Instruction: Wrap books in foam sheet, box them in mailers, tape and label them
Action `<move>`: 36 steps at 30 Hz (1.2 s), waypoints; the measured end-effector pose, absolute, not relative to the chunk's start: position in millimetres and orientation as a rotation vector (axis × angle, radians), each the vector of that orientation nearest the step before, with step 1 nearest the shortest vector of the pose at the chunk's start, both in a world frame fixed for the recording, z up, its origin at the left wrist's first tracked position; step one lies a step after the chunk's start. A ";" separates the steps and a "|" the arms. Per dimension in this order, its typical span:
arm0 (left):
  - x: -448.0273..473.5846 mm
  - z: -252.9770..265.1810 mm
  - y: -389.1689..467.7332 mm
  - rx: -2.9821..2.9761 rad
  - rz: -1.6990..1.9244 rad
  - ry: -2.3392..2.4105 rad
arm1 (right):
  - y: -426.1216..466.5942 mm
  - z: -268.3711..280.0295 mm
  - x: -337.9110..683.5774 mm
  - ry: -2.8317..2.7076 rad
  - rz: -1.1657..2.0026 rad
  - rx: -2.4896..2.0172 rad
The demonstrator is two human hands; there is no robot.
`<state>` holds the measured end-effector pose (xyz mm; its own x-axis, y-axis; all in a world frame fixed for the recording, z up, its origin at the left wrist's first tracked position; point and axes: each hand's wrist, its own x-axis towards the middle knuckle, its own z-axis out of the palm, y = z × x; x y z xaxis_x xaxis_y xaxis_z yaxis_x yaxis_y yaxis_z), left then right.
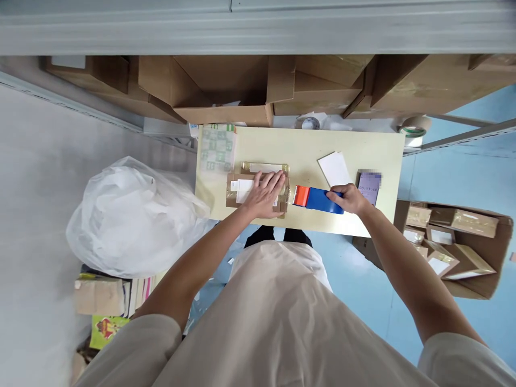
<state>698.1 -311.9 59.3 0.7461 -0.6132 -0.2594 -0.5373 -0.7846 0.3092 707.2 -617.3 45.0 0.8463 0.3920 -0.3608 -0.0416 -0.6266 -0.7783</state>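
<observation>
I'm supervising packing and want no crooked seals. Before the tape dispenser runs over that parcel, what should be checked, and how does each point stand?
1. Parcel held down: ok, left hand lies flat on it.
2. Tape dispenser gripped: ok, right hand is around its handle.
3. Dispenser at parcel's edge: ok, its orange end sits beside the right edge.
4. Left fingers out of the tape's path: not ok, they reach to that edge.
5. Tape stuck to the parcel: cannot tell.
6. Table ahead free: ok, white card and phone lie aside.
</observation>
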 end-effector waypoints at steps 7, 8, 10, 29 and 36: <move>698.2 62.7 -313.8 2.749 -0.491 -0.943 | -648.8 58.9 707.1 -0.254 0.675 -2.367; 698.0 63.9 -313.9 2.753 -0.489 -0.964 | -644.4 63.0 707.7 -0.260 0.695 -2.431; 697.1 66.7 -315.1 2.758 -0.490 -1.027 | -623.5 74.2 709.5 -0.277 0.762 -2.595; 695.0 65.5 -333.6 2.595 -0.500 -0.959 | -554.9 57.1 646.8 0.303 0.466 -2.876; 661.2 61.2 -271.6 2.553 -0.133 -0.386 | -556.0 -4.9 604.8 0.219 0.398 -2.813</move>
<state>661.2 -271.6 61.2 0.9540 -0.2995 -0.0149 -0.2453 -0.8081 0.5355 604.8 -556.0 -4.9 0.9502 -0.1086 -0.2919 -0.1891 -0.9460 -0.2634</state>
